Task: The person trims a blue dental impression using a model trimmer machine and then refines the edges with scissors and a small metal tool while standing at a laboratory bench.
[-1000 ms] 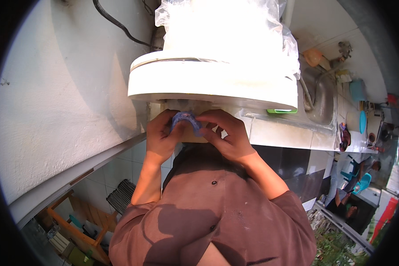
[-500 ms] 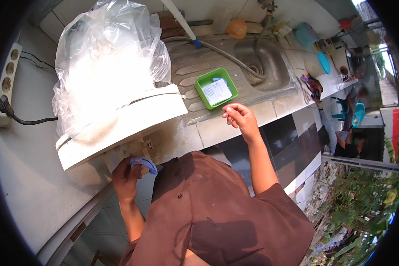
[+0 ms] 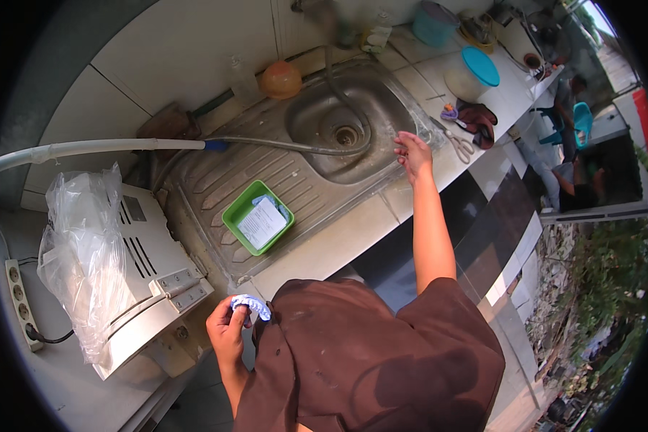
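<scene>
My left hand [image 3: 227, 324] grips a lavender-blue, arch-shaped piece [image 3: 259, 309], apparently a dental mould, beside my shirt at the lower middle. My right hand [image 3: 414, 155] reaches over the right edge of the steel sink [image 3: 315, 102], its fingers loosely curled but apart and holding nothing visible. Just right of it lie scissors [image 3: 459, 146] and a dark crumpled cloth [image 3: 482, 119]. A green tub [image 3: 266, 247] on the drainboard holds a paper slip and something blue. At left stands a white appliance [image 3: 149, 223] with a clear plastic bag [image 3: 72, 266] over it.
A hose [image 3: 266, 145] crosses the drainboard into the basin. Behind are an orange bowl [image 3: 282, 81] and bottles; blue-lidded containers [image 3: 475, 72] stand rightward. A power strip [image 3: 21, 302] is at left. At far right are people [image 3: 569, 189], turquoise chairs [image 3: 582, 126] and plants [image 3: 583, 288].
My view has turned rightward from the appliance to the sink. My right hand has left the blue piece and stretched out toward the sink's right end; my left hand still holds the piece.
</scene>
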A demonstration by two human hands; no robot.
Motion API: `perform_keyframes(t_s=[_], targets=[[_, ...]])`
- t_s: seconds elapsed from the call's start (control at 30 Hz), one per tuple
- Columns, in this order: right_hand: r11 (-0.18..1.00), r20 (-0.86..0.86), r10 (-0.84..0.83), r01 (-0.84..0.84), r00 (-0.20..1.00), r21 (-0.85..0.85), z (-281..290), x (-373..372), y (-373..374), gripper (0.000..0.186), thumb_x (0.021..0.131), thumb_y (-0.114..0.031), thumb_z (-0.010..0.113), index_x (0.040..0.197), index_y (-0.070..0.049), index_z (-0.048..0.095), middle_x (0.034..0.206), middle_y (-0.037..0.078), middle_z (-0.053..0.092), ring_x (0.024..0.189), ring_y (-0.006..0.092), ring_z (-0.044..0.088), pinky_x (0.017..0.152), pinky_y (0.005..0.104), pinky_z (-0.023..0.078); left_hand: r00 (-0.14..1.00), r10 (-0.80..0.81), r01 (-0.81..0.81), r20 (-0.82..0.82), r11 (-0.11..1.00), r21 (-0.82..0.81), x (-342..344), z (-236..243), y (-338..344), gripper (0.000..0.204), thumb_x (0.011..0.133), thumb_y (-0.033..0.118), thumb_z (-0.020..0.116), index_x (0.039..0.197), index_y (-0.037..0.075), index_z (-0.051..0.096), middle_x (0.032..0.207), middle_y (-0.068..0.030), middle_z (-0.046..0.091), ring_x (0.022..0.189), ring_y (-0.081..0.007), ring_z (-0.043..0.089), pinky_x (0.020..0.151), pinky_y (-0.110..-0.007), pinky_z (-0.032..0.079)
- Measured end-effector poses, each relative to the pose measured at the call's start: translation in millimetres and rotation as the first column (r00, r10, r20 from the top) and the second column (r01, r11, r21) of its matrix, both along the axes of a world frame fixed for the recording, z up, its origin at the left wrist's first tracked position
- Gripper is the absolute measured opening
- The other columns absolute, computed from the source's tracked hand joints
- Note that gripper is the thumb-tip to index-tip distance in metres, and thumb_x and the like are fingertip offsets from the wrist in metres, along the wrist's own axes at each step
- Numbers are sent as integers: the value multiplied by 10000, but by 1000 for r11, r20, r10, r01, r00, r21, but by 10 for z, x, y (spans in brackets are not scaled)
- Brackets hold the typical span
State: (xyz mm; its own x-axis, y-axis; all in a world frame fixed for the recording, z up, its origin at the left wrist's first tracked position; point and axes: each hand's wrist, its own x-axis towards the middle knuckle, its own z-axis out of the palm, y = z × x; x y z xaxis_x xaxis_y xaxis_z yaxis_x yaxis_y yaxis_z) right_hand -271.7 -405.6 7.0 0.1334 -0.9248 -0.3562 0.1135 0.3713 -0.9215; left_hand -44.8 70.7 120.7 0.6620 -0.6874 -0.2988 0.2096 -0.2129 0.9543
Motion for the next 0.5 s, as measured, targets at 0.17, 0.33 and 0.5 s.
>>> perform_keyframes(t_s=[0.17, 0.33, 0.5], targets=[[944, -285, -281, 210, 917, -255, -236, -614, -1175, 226, 878, -138, 649, 1091, -65, 669, 899, 21, 690, 673, 100, 610, 516, 226, 402, 1000, 17, -18, 11, 998, 61, -134, -10, -505, 233, 930, 105, 634, 1099, -56, 640, 824, -46, 635, 672, -95, 565, 593, -235, 466], [891, -880, -370, -154, 299, -427, 9, -1421, -1343, 211, 845, -133, 619, 1012, -63, 728, 938, 164, 728, 895, 347, 699, 815, 418, 535, 991, 135, -135, 14, 988, 71, -258, -36, -819, 236, 933, 125, 640, 1088, -52, 639, 812, -47, 628, 664, -97, 555, 578, -235, 455], [778, -951, -121, -568, 283, -268, -237, -2066, -1357, 431, 735, -107, 793, 1145, -40, 675, 1056, 156, 682, 956, 324, 673, 847, 401, 527, 950, 301, -297, -86, 953, 55, -243, -196, -1190, 207, 959, 154, 608, 1069, -18, 645, 800, -32, 612, 640, -83, 525, 542, -225, 420]])
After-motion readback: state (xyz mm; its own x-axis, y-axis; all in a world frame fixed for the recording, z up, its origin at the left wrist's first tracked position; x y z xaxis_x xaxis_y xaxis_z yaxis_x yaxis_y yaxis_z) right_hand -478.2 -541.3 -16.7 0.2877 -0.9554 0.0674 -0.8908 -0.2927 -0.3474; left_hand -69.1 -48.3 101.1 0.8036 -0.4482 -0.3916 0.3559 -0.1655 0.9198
